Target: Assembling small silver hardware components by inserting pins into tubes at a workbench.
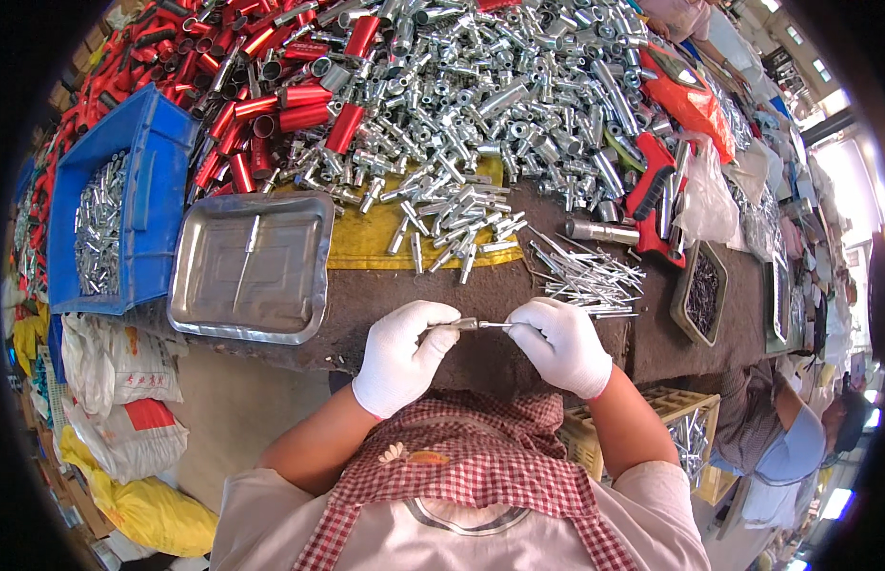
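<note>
**Inspector:** Left hand [404, 354], white-gloved, fingers pinching a small metal sleeve [466, 324]; right hand [560, 344], fingers pressed together on a thin pin [497, 325] whose tip meets the sleeve's end; both held above the worktop [414, 295] edge, close to the person's apron.

**Supervisor:** Surroundings?

**Inspector:** Loose pins [587, 276] just beyond the right hand; steel tray [254, 266] left of centre; blue bin [119, 205] further left; heap of silver fittings [480, 105] behind.

**Supervisor:** Risks?

**Inspector:** Likely a slip; gloves dull the touch, so a skewed pin could bend or drop off the edge into the lap.
</note>
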The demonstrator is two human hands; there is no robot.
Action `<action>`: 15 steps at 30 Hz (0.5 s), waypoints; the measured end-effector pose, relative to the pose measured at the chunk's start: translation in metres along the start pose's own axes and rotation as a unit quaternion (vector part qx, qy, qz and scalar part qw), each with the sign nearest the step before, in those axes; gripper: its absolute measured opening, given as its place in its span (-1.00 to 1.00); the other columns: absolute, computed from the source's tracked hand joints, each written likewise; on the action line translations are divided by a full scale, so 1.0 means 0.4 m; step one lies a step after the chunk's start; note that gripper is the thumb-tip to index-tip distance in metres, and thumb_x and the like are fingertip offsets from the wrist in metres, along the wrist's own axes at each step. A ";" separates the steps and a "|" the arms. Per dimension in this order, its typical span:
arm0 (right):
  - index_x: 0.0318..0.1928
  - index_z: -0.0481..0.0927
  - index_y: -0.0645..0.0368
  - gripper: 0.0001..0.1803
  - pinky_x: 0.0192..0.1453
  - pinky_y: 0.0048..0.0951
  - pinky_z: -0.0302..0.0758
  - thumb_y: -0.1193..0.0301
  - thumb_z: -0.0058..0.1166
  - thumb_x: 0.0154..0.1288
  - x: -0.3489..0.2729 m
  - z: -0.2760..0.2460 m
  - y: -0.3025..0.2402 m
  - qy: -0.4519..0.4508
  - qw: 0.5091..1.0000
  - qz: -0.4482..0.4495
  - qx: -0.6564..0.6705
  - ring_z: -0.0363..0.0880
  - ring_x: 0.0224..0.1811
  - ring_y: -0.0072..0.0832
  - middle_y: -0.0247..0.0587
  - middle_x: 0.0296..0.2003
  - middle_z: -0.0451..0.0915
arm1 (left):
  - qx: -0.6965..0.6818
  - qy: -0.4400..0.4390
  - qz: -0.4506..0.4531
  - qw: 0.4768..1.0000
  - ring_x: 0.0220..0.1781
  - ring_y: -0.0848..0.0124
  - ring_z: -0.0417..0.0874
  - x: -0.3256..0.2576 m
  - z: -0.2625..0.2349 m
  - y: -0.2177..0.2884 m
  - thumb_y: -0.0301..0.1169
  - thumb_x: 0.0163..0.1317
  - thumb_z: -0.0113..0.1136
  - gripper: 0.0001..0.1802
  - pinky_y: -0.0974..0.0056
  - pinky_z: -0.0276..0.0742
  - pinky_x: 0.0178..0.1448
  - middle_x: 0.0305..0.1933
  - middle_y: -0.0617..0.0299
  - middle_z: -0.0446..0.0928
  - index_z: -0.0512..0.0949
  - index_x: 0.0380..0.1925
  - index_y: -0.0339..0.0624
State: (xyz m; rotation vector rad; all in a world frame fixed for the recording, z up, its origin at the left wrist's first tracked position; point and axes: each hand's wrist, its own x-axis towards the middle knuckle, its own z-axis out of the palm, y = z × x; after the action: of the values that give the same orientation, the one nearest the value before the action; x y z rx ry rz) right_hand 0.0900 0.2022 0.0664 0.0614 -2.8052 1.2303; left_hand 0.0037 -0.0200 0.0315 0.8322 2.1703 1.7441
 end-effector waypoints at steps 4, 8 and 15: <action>-0.28 0.67 0.20 -0.87 -0.22 -0.15 0.60 0.39 0.18 0.29 -0.001 -0.013 -0.010 -0.028 0.999 0.009 -0.014 0.67 -0.33 0.00 0.00 -0.35 0.67 | 0.046 -0.049 0.089 0.994 -0.24 0.07 0.69 0.016 -0.008 -0.012 -0.36 0.29 0.33 -0.79 0.14 0.60 -0.13 -0.28 0.01 0.64 0.62 -0.16 -0.22; -0.30 0.67 0.18 -0.86 -0.24 -0.11 0.59 0.37 0.18 0.28 -0.013 -0.024 -0.013 -0.046 0.998 0.007 -0.049 0.67 -0.35 -0.01 -0.02 -0.39 0.67 | 0.107 -0.118 0.189 0.969 -0.27 0.04 0.68 0.033 -0.021 -0.019 -0.30 0.19 0.40 -0.71 0.12 0.60 -0.18 -0.27 0.05 0.66 0.62 -0.18 -0.23; -0.33 0.66 0.20 -0.91 -0.26 -0.16 0.58 0.43 0.17 0.24 -0.033 -0.003 -0.011 -0.041 0.994 -0.009 -0.098 0.65 -0.36 -0.03 -0.03 -0.42 0.64 | 0.198 -0.135 0.239 0.941 -0.27 0.06 0.66 0.032 -0.012 0.008 -0.44 0.12 0.39 -0.74 0.08 0.58 -0.16 -0.28 0.05 0.64 0.59 -0.20 -0.24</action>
State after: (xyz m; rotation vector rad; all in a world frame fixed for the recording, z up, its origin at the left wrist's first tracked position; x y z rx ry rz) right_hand 0.1034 0.2000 0.0692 0.1262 -2.9724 0.9648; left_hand -0.0084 -0.0162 0.0381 1.7107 2.2830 1.2569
